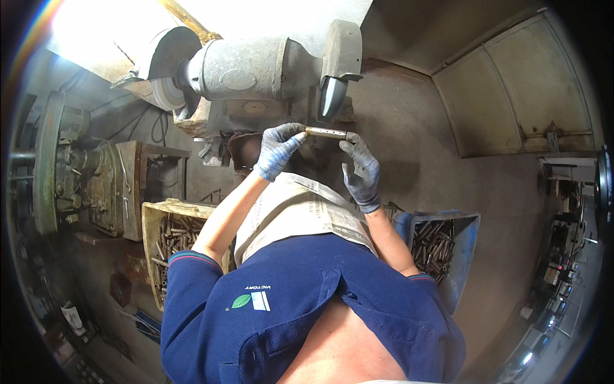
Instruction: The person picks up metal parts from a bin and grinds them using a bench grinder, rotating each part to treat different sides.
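A short metal tube point(327, 133) with a row of small dark holes lies level between my two hands, just below the bench grinder point(246, 67). My left hand point(279, 151), in a grey-blue work glove, pinches the tube's left end between thumb and fingers. At the other end, the gloved fingertips of my right hand point(362, 168) curl against the tube, while a lower digit stands apart from it. The grinder's right wheel point(333, 96) sits right above the tube, with a gap between them. Newspaper sheets point(307, 208) cover my lap.
A yellow bin point(152, 224) of metal tubes stands at my left, and a blue bin point(472, 246) of similar tubes at my right. The grinder's left wheel point(167, 93) is partly guarded. Heavy machinery point(89, 179) lines the left; a metal cabinet point(521, 83) stands far right.
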Tool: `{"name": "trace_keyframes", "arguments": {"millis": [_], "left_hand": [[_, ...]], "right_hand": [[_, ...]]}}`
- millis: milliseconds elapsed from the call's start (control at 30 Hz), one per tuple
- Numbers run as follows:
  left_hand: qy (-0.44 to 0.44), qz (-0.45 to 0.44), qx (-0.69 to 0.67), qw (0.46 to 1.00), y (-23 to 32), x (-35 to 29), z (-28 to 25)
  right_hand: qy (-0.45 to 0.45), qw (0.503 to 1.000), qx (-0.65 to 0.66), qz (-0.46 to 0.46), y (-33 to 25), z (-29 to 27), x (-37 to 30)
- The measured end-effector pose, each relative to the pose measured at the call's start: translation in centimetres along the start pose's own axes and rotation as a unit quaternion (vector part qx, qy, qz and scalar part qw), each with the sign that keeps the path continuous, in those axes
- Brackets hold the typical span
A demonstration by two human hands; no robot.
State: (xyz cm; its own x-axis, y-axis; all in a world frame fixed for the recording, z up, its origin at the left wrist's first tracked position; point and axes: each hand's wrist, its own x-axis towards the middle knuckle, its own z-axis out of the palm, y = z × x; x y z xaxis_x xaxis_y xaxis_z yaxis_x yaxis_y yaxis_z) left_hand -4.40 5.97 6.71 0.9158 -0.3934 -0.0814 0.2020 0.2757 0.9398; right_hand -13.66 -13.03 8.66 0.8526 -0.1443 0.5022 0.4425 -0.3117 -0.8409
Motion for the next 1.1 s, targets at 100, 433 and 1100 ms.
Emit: {"name": "trace_keyframes", "arguments": {"millis": [100,433,1100], "left_hand": [[-0.003,-0.016,-0.033,0.999,-0.7,0.1,0.1],[-0.160,-0.003,0.185,0.970,0.1,-2.3,5.9],[-0.277,-0.099,0.318,0.901,-2.8,-4.8,1.8]], "right_hand": [[-0.006,0.999,-0.034,-0.019,-0.7,-0.3,-0.2],[0.230,0.924,0.224,0.207,0.0,-3.0,-3.3],[0.416,0.801,-0.330,0.276,-8.3,-20.6,-22.1]]}}
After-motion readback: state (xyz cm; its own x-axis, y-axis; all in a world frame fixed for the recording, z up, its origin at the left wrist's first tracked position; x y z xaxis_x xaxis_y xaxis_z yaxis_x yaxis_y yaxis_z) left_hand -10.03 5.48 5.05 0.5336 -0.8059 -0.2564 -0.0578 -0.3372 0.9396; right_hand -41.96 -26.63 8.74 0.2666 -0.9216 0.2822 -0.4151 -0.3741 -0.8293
